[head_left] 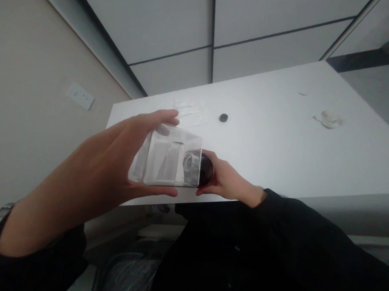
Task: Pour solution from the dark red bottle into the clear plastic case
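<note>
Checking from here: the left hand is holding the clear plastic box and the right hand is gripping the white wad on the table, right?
Not quite. The head view shows the right hand on the dark round object at the box's end, not on the white wad, which lies apart on the table. The left hand does hold the clear plastic box.

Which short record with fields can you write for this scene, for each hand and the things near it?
Left hand: holds clear plastic box
Right hand: holds dark round object at the box's edge
Surface: white table
On table: small black disc, crumpled white tissue, clear wrapper
Wall: white outlet plate
</note>
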A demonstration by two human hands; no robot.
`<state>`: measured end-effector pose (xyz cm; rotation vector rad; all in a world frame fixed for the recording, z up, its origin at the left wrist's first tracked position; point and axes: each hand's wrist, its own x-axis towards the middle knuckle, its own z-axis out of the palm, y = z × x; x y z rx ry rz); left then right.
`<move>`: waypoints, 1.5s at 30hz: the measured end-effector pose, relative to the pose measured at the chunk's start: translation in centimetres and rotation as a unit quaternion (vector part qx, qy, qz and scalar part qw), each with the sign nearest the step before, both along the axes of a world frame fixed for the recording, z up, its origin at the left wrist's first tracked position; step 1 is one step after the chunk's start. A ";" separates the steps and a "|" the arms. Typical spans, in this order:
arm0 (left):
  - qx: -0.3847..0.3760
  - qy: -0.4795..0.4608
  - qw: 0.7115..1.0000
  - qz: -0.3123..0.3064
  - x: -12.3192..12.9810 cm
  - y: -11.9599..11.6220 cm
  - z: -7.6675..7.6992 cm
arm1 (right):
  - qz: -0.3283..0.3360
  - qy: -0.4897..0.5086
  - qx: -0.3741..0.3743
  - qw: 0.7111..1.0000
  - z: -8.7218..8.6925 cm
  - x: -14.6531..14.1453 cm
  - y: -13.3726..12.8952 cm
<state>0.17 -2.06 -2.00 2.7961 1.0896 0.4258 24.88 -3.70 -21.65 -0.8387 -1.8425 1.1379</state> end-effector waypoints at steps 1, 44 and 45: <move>0.014 0.014 1.000 -0.017 0.2 -0.1 0.1 | -0.001 0.000 -0.001 1.000 -0.1 0.0 0.0; 0.051 0.057 0.991 -0.114 4.5 0.5 0.8 | -0.007 -0.009 -0.030 0.999 -0.5 0.1 -0.3; 0.041 0.047 0.992 -0.108 4.5 0.5 0.8 | -0.007 -0.006 -0.033 0.999 -0.5 0.0 -0.3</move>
